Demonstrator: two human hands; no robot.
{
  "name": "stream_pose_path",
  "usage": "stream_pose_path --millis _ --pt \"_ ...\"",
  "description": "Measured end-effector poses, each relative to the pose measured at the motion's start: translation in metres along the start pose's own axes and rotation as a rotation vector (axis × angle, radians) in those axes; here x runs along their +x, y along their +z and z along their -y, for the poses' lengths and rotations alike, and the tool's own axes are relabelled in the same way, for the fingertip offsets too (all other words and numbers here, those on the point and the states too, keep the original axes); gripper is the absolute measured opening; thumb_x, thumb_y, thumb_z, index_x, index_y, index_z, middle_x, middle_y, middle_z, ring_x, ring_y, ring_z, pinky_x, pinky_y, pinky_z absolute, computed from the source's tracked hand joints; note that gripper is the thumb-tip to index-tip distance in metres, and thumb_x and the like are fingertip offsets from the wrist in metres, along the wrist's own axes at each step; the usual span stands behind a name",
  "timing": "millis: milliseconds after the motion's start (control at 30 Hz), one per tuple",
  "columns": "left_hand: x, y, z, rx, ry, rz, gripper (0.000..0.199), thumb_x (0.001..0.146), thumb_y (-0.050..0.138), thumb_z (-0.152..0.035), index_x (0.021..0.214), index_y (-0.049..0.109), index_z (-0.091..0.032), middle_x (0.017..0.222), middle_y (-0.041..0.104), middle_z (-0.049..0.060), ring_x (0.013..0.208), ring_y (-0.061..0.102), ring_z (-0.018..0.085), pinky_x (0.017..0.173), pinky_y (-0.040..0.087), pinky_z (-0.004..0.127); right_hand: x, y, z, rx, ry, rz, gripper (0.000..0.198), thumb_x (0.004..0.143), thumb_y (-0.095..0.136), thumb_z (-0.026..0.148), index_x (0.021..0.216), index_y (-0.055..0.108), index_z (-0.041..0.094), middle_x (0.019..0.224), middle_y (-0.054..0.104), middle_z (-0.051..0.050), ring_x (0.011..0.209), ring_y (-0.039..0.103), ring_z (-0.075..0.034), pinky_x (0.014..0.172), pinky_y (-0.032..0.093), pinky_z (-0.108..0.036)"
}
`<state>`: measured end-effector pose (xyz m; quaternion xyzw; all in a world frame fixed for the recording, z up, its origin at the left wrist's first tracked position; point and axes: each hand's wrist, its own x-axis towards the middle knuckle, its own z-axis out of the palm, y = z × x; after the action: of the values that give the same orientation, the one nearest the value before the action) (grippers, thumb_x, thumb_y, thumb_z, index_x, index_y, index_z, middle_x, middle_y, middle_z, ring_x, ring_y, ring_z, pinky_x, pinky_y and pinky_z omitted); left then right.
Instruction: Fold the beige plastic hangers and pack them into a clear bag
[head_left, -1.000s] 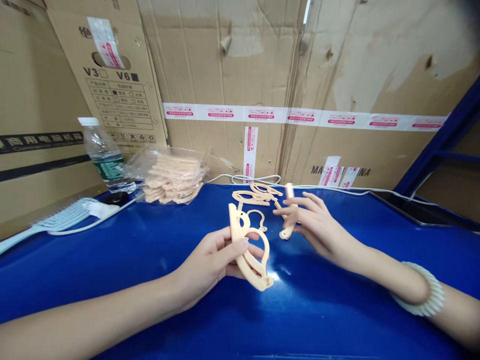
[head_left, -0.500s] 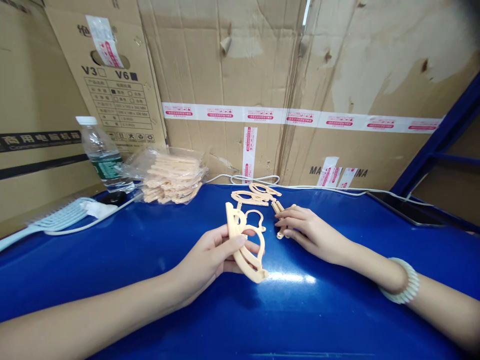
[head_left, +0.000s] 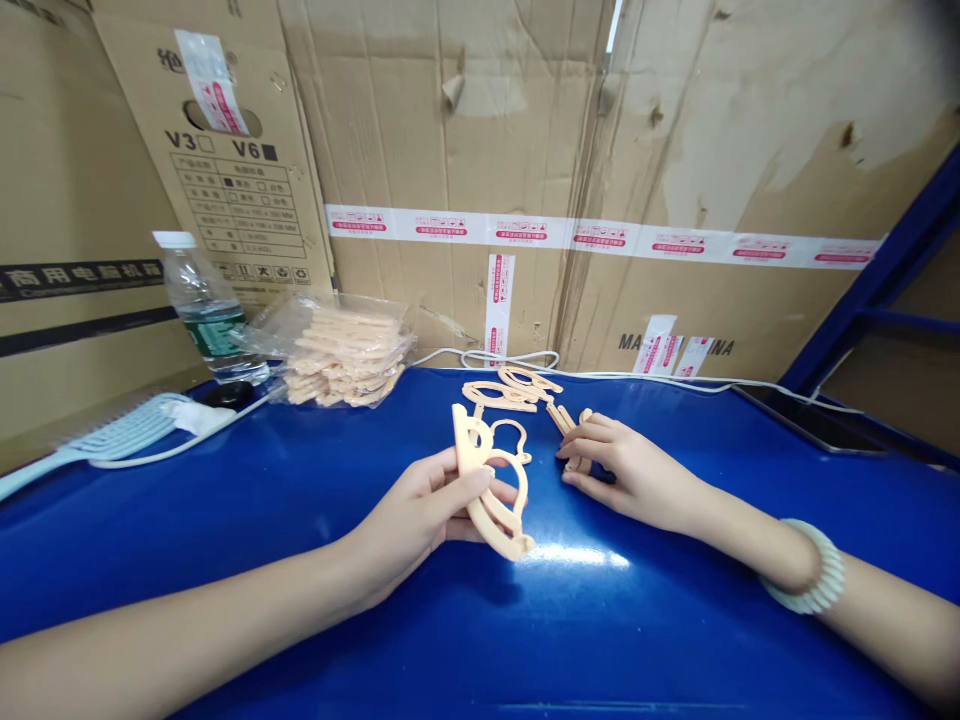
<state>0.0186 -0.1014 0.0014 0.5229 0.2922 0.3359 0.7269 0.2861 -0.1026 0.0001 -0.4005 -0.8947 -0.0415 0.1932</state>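
Observation:
My left hand is closed on a cream plastic folding hanger, thumb on its near face and fingers behind. The hanger is folded up and tilted above the blue table. To the right, my right hand has its fingers curled over a second folded hanger on the table, which they partly hide. Beyond both hands lie more cream hangers, overlapping one another. A curved cream hook shows just behind the hanger in my left hand.
A clear plastic bag of cream hanger pieces lies at the back left. Beside it are a water bottle, a black round object and a light blue hairbrush. A white cable and a dark tablet-like device lie along the back, before cardboard.
My right fingers have shifted slightly and curled more around the folded hanger beneath them, which has turned a little. My left hand and its hanger have hardly moved.

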Motion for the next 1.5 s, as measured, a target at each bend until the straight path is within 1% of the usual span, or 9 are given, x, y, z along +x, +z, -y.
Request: stream_pose_path --millis 200,333,433,567,800,1000,1133,1267,1500 --pt "0.000 -0.002 0.002 0.171 0.095 -0.011 0.034 0.084 0.071 -0.042 0.096 0.063 -0.012 0.083 0.073 0.005 0.069 0.073 0.019 0.069 0.061 0.031 -0.004 -0.008 0.043 -0.014 -0.176 -0.178 0.033 0.098 0.049 0.021 0.130 0.052 0.015 0.128 0.060 -0.016 0.117 0.053 -0.027 0.098 0.044 -0.049" --pt "-0.003 0.000 0.002 0.222 0.125 0.008 0.038 0.080 0.074 -0.044 0.101 0.064 -0.014 0.085 0.072 0.005 0.076 0.071 0.021 0.069 0.060 0.030 -0.005 -0.004 0.068 -0.147 -0.461 -0.205 0.029 0.097 0.045 0.014 0.122 0.061 0.012 0.125 0.066 -0.011 0.120 0.052 -0.028 0.097 0.044 -0.044" --pt "-0.004 0.002 0.000 0.250 0.132 -0.038 0.037 0.079 0.074 -0.043 0.099 0.064 -0.014 0.085 0.070 0.004 0.076 0.069 0.021 0.066 0.059 0.030 -0.005 0.000 0.069 -0.196 -0.479 -0.202 0.028 0.098 0.043 0.013 0.116 0.065 0.013 0.115 0.070 -0.010 0.119 0.053 -0.028 0.098 0.043 -0.046" --pt "-0.003 0.000 -0.001 0.336 0.178 -0.109 0.028 0.080 0.072 -0.040 0.091 0.065 -0.014 0.077 0.066 0.002 0.072 0.066 0.020 0.061 0.057 0.029 -0.006 -0.003 0.065 -0.034 -0.366 -0.189 0.025 0.093 0.049 0.012 0.113 0.065 0.013 0.105 0.068 -0.012 0.111 0.057 -0.027 0.095 0.047 -0.046" --pt "-0.006 -0.001 -0.001 0.676 0.339 -0.099 0.020 0.090 0.061 -0.033 0.100 0.071 -0.020 0.087 0.061 0.003 0.082 0.062 0.020 0.065 0.051 0.024 -0.008 -0.009 0.069 0.566 0.076 -0.105 0.047 0.096 0.057 0.031 0.142 0.046 0.028 0.152 0.040 -0.010 0.141 0.035 -0.025 0.112 0.037 -0.046" --pt "-0.005 -0.005 -0.004 0.831 0.451 -0.154 0.022 0.091 0.060 -0.031 0.108 0.073 -0.023 0.083 0.058 0.002 0.074 0.057 0.016 0.057 0.045 0.021 -0.001 -0.009 0.060 1.044 0.267 -0.218 0.024 0.093 0.063 0.036 0.115 0.065 0.026 0.124 0.066 -0.007 0.120 0.059 -0.024 0.104 0.047 -0.041" --pt "-0.001 -0.013 -0.002 1.027 0.617 -0.152 0.028 0.095 0.054 -0.026 0.119 0.068 -0.023 0.087 0.062 0.003 0.077 0.059 0.017 0.067 0.046 0.025 0.003 -0.004 0.055 1.113 0.442 -0.317 0.030 0.087 0.070 0.042 0.106 0.056 0.023 0.094 0.068 -0.003 0.080 0.070 -0.017 0.074 0.057 -0.030" --pt "0.000 -0.017 0.003 1.307 0.723 -0.082 0.033 0.100 0.045 -0.024 0.128 0.062 -0.022 0.105 0.066 0.009 0.089 0.063 0.020 0.076 0.047 0.028 0.003 0.004 0.057 1.147 0.458 -0.075 0.040 0.090 0.061 0.053 0.107 0.053 0.018 0.073 0.062 0.002 0.049 0.054 -0.009 0.049 0.045 -0.023" --pt "0.000 -0.012 0.006 1.728 0.771 0.043 0.038 0.096 0.040 -0.015 0.124 0.064 -0.021 0.087 0.069 0.009 0.067 0.062 0.019 0.053 0.036 0.025 0.003 0.005 0.067 1.201 0.467 0.111 0.048 0.090 0.059 0.057 0.108 0.059 0.013 0.069 0.064 -0.001 0.049 0.048 -0.008 0.047 0.037 -0.022"
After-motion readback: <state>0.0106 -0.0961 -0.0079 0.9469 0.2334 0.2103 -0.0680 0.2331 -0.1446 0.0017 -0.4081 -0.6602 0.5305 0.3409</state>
